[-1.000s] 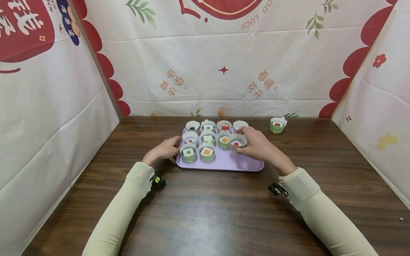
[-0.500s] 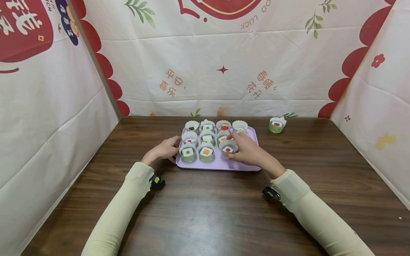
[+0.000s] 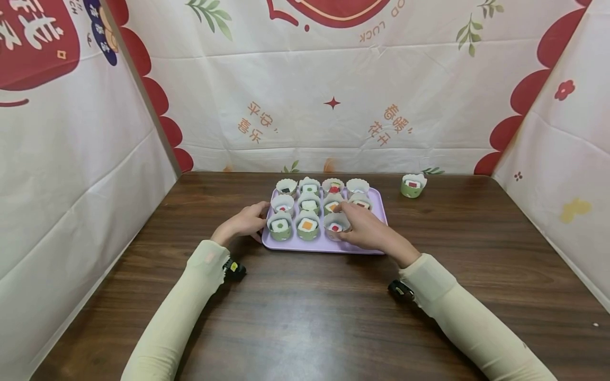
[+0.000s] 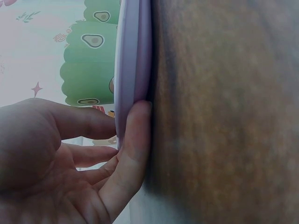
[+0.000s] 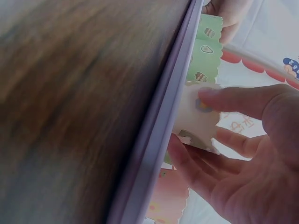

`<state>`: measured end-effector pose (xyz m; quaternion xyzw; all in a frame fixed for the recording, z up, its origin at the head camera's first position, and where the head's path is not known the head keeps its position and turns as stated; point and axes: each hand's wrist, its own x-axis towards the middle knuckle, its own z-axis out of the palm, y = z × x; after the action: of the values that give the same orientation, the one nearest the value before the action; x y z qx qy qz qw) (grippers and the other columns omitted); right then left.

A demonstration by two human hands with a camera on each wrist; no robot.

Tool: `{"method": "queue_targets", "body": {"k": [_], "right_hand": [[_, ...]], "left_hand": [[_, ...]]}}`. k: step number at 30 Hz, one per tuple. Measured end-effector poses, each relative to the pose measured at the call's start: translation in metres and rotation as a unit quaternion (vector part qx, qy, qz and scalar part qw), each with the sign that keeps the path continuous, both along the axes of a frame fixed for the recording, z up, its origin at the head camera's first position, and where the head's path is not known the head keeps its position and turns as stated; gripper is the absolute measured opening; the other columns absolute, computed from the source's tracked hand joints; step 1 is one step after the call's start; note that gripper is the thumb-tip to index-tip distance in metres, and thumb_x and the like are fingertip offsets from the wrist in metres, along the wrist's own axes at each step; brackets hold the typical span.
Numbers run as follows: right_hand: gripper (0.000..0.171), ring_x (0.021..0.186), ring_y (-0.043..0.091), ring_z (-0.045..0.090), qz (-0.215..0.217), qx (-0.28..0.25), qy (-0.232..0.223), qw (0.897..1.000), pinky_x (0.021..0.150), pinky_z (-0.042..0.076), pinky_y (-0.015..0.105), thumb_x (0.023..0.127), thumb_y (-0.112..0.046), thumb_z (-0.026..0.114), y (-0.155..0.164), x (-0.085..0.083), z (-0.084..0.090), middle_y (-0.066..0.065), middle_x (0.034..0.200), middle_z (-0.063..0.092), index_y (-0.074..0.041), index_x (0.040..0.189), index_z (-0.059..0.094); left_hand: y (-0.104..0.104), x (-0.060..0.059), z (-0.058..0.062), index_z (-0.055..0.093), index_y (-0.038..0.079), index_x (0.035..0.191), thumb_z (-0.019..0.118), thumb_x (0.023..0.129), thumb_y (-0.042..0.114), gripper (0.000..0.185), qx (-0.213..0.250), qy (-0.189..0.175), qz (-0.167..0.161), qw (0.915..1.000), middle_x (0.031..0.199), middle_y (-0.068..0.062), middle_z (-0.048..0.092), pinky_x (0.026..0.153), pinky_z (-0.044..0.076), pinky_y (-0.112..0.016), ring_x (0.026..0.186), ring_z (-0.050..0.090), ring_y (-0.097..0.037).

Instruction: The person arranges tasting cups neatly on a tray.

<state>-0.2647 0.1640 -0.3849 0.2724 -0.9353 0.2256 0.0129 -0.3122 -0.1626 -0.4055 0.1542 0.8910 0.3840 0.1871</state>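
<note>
My left hand (image 3: 244, 221) grips the left rim of a lilac tray (image 3: 379, 205), and the fingers (image 4: 133, 135) curl round its edge in the left wrist view. My right hand (image 3: 369, 228) holds a pale paper baking cup (image 3: 329, 226) between thumb and fingers, in the tray's front row. Inside that cup lies a white piece with a red centre (image 3: 335, 227). In the right wrist view the cup's wall (image 5: 187, 107) stands upright, its base right at the tray. To its left is a green cup with an orange-centred white piece (image 3: 307, 226).
Several more filled paper cups (image 3: 281, 227) stand in rows on the tray. A lone green cup (image 3: 413, 186) sits on the brown table (image 3: 286, 317) at the back right. Printed cloth (image 3: 305, 106) hangs behind the table and along both sides.
My right hand has brought the red-centred cup leftward and forward from the middle row's right side into the front row. My left hand has stayed at the tray's rim.
</note>
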Motion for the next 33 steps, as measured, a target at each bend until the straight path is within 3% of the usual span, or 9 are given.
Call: {"method": "queue_targets", "body": {"k": [8, 18, 25, 33], "right_hand": [[0.052, 0.118, 0.035, 0.061, 0.001, 0.003, -0.001, 1.0, 0.099, 0.052, 0.053, 0.086, -0.007, 0.078, 0.0008, 0.0009, -0.0004, 0.021, 0.128, 0.065, -0.001, 0.133, 0.056], [0.071, 0.113, 0.036, 0.061, -0.042, 0.013, -0.023, 0.999, 0.097, 0.052, 0.053, 0.087, -0.036, 0.083, 0.0003, 0.001, 0.0014, 0.022, 0.12, 0.067, -0.001, 0.141, 0.051], [0.068, 0.113, 0.037, 0.062, -0.047, -0.005, -0.001, 0.999, 0.098, 0.051, 0.056, 0.086, -0.025, 0.084, 0.0002, 0.0009, 0.0013, 0.023, 0.125, 0.067, -0.002, 0.141, 0.052], [0.064, 0.104, 0.034, 0.063, -0.039, -0.012, 0.008, 0.999, 0.092, 0.054, 0.053, 0.083, -0.015, 0.085, -0.0009, 0.0017, 0.0034, 0.021, 0.117, 0.069, 0.0, 0.138, 0.055]], "left_hand": [[0.0, -0.0007, -0.0005, 0.027, -0.003, 0.158, 0.045, 0.102, 0.008, 0.06, 0.0, -0.002, 0.001, 1.0, 0.123, -0.027, 0.054, 0.068, 0.067, -0.036, 0.099, 0.067, -0.03], [0.0013, -0.0011, 0.0004, 0.027, -0.002, 0.158, 0.045, 0.102, 0.008, 0.06, -0.002, -0.004, 0.003, 1.0, 0.126, -0.027, 0.053, 0.068, 0.067, -0.036, 0.099, 0.066, -0.031], [0.0023, -0.0015, 0.0004, 0.026, -0.004, 0.158, 0.045, 0.102, 0.007, 0.06, -0.001, -0.004, 0.003, 1.0, 0.124, -0.028, 0.053, 0.066, 0.066, -0.036, 0.097, 0.068, -0.032], [0.0017, 0.0, 0.0011, 0.027, -0.004, 0.158, 0.045, 0.103, 0.008, 0.059, -0.003, -0.002, 0.004, 1.0, 0.124, -0.028, 0.054, 0.067, 0.066, -0.037, 0.099, 0.067, -0.031]]}}
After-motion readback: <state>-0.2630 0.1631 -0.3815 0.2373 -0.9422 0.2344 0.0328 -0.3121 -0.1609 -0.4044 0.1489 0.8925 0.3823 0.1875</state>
